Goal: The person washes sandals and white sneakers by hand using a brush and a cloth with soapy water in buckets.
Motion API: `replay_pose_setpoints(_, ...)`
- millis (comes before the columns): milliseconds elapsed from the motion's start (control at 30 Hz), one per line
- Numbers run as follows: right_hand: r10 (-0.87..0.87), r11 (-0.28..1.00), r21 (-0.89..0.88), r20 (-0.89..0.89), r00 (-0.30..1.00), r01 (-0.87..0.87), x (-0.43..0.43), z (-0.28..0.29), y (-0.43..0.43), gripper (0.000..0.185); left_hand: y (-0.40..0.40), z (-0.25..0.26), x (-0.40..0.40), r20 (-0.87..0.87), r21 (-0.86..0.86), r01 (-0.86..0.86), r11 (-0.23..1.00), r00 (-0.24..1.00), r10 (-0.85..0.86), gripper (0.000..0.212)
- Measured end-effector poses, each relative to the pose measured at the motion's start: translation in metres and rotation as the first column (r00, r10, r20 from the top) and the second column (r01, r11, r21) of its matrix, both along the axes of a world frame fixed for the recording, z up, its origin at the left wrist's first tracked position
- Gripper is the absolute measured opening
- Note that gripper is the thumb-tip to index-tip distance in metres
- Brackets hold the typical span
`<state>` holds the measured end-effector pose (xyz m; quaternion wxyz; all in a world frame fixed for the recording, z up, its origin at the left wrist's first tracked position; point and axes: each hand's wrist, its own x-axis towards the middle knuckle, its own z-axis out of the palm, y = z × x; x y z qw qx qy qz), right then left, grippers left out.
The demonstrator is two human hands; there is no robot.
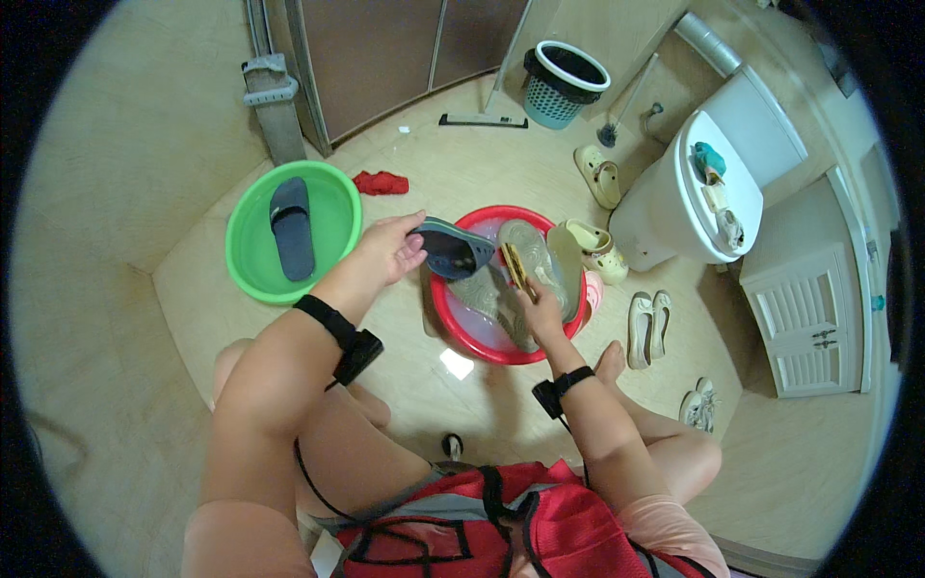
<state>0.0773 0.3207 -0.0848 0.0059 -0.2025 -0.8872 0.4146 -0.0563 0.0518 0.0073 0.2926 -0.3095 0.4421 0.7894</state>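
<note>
My left hand (396, 249) grips the heel end of a dark blue clog (457, 251), whose toe hangs over the left rim of a red basin (485, 352). In my right hand (540, 312) is a scrub brush (514, 266) with a wooden-looking back, held above the same basin. Whitish water fills part of this basin, and several pale-soled shoes (531, 249) lie in it with their soles up. To the left, a green basin (329, 253) holds a dark blue slide sandal (293, 231).
A red cloth (381, 183) lies on the tiles. Yellow clogs (598, 177), a pink shoe (594, 292), white flats (640, 330) and sneakers (699, 406) stand to the right. Beyond are a toilet (650, 195), a lined waste bin (556, 105), a floor squeegee (484, 121) and a white cabinet (798, 311).
</note>
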Motion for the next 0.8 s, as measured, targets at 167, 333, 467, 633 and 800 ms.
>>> replay_pose_setpoints(167,-0.010,0.995,0.098,0.085,0.996,0.001,-0.023,-0.021,-0.014,0.048,-0.027,-0.026,0.004,0.050,-0.071,0.071,0.995,0.996,-0.068,0.035)
replay_pose_setpoints(333,0.027,0.953,0.287,0.254,0.967,-0.102,-0.031,-0.046,-0.018,0.042,-0.036,-0.015,0.014,0.039,-0.211,0.042,0.977,0.999,-0.035,0.019)
replay_pose_setpoints(467,0.072,0.926,0.341,0.264,0.962,-0.163,-0.037,-0.052,-0.013,0.041,-0.057,-0.029,0.012,-0.024,-0.117,0.073,0.991,0.997,-0.076,0.043)
replay_pose_setpoints(633,-0.252,0.799,-0.480,0.278,0.927,0.362,-0.041,-0.040,-0.005,0.038,-0.049,-0.025,0.010,-0.017,-0.106,0.051,0.993,0.998,-0.053,0.037)
replay_pose_setpoints(800,-0.014,0.937,-0.337,-0.306,0.952,-0.095,-0.035,0.028,-0.080,0.042,-0.064,-0.028,0.006,-0.012,-0.097,-0.030,0.995,1.000,0.029,0.028)
